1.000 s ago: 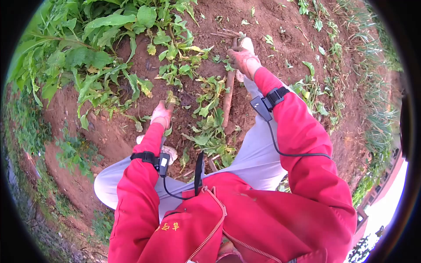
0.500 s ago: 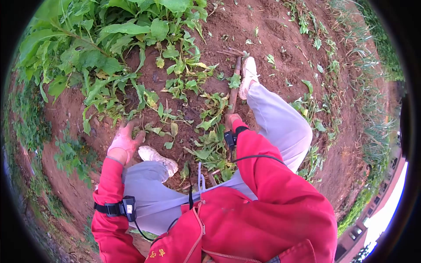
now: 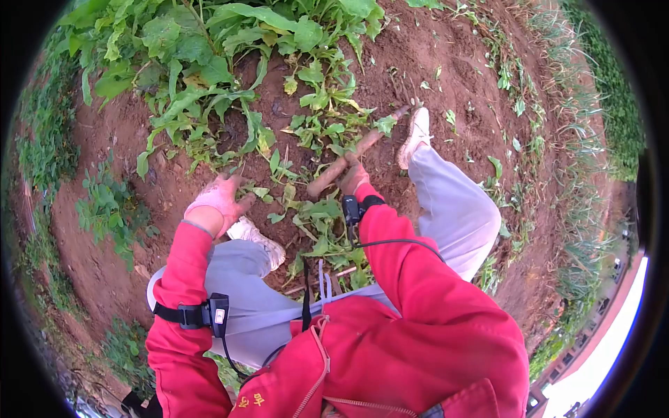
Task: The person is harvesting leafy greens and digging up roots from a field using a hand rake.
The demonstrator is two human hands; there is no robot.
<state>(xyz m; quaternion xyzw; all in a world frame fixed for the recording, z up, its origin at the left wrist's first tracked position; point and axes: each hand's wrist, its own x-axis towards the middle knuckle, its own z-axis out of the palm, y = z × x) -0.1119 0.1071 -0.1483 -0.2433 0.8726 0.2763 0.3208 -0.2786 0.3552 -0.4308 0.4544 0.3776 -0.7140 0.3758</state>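
Observation:
My right hand (image 3: 354, 175) is wrapped round the thick wooden handle of a hand rake (image 3: 366, 143). Its handle slants across the soil, the butt end near the middle of the view and the pronged head beside my right shoe (image 3: 417, 136). My left hand (image 3: 221, 198), in a pinkish glove, hovers low at the plants with thumb and fingers apart and nothing between them. Just beyond its fingertips are small leafy plants (image 3: 261, 194). Wilted green leaves (image 3: 317, 226) lie on the ground below my right hand.
Large leafy plants (image 3: 202, 56) grow thickly at the upper left. My left shoe (image 3: 258, 240) rests by the left hand. Bare brown soil (image 3: 446, 63) stretches to the upper right, with a row of thin-leaved plants (image 3: 582, 174) beyond. A black cable (image 3: 401, 242) runs along my right sleeve.
The rake has swung from nearly upright to a slant, its butt end now up and left. My right hand has shifted up and slightly left; my left hand has moved right and up.

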